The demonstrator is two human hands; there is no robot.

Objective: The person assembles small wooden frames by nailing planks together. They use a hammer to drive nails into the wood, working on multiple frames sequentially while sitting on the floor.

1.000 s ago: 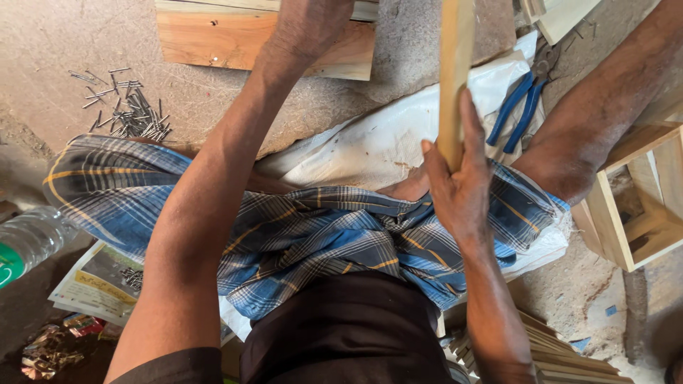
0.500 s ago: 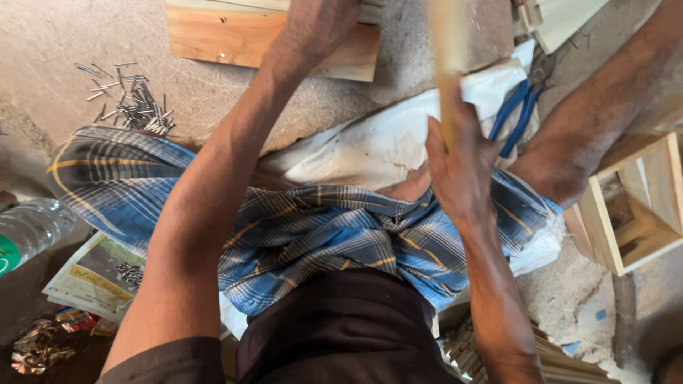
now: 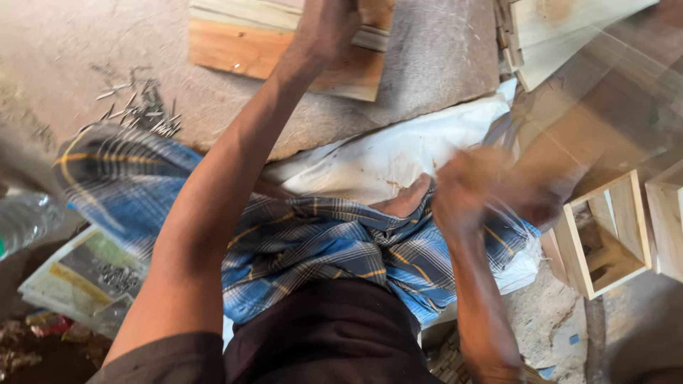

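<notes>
Bare floor lies open at the far left, broken only by a scatter of nails. A wooden board blocks the far middle; open wooden boxes crowd the right; white sacking lies between.

wooden board | pale tan, flat on the ground at 12 o'clock, under left hand | wooden strip | blurred, tilted, 2 o'clock

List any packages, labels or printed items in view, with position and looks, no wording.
Printed paper packet: low left on the floor, flat, rectangular, pale with green and yellow print, small nails lying on it.
Plastic bottle: left edge, clear, lying down, green patch at the frame edge.
White sack: centre, under the legs, crumpled, plain.
</notes>
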